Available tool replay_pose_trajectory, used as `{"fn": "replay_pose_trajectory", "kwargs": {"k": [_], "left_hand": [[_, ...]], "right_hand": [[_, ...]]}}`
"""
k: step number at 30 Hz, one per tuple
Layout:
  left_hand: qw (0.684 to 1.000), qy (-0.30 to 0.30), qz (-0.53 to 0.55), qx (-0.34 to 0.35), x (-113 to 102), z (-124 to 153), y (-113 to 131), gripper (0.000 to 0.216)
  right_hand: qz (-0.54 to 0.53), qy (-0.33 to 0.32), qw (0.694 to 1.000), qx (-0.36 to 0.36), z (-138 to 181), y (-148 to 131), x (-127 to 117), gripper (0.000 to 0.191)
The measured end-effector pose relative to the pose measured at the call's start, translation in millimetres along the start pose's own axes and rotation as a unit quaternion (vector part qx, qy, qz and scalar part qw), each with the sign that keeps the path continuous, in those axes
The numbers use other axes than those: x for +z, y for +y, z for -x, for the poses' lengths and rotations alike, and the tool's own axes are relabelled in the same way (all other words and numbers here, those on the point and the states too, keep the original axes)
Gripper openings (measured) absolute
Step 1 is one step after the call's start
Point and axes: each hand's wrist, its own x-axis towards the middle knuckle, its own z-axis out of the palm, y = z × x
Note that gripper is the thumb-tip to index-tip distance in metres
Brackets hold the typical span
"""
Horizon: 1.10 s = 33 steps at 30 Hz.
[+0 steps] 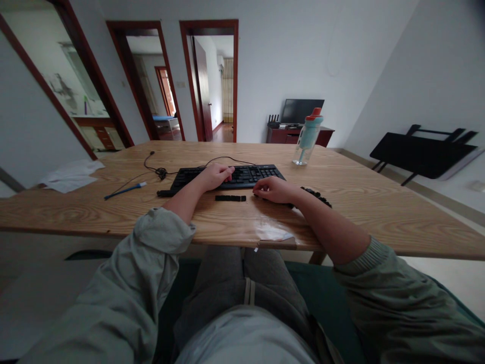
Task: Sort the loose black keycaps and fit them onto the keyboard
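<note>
A black keyboard (pixel 250 174) lies on the wooden table in front of me, keys partly showing. My left hand (pixel 216 176) rests over its middle with curled, closed fingers; whatever they may hold is hidden. In front of the keyboard sits a short straight row of black keycaps (pixel 230 198). Just right of that row, my right hand (pixel 276 190) is low over the table, fingertips pinched on what looks like a small black keycap (pixel 255 195). More loose black keycaps (pixel 319 195) lie in a pile beside my right forearm, which partly covers them.
A blue-handled brush (pixel 125 190) and a coiled black cable (pixel 161 173) are on the left. White paper (pixel 71 174) lies at the left edge. A clear bottle with a red cap (pixel 306 139) stands back right. Clear tape (pixel 273 230) covers the front edge.
</note>
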Motion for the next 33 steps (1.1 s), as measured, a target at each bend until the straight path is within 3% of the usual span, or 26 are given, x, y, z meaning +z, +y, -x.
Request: {"fn": "replay_pose_trajectory", "kwargs": {"k": [8,16,33], "left_hand": [[1.000,-0.002,-0.006,0.005,-0.7,0.1,1.1,0.055],[1.000,-0.002,0.006,-0.002,-0.2,0.3,0.4,0.056],[1.000,-0.005,0.011,0.000,1.4,-1.1,-3.0,0.057]], "right_hand": [[0.025,0.012,0.999,-0.024,-2.3,7.3,1.2,0.024],[-0.005,0.010,0.999,0.037,1.8,0.0,-4.2,0.022],[0.029,0.013,0.999,0.010,0.7,5.1,-2.6,0.024]]}}
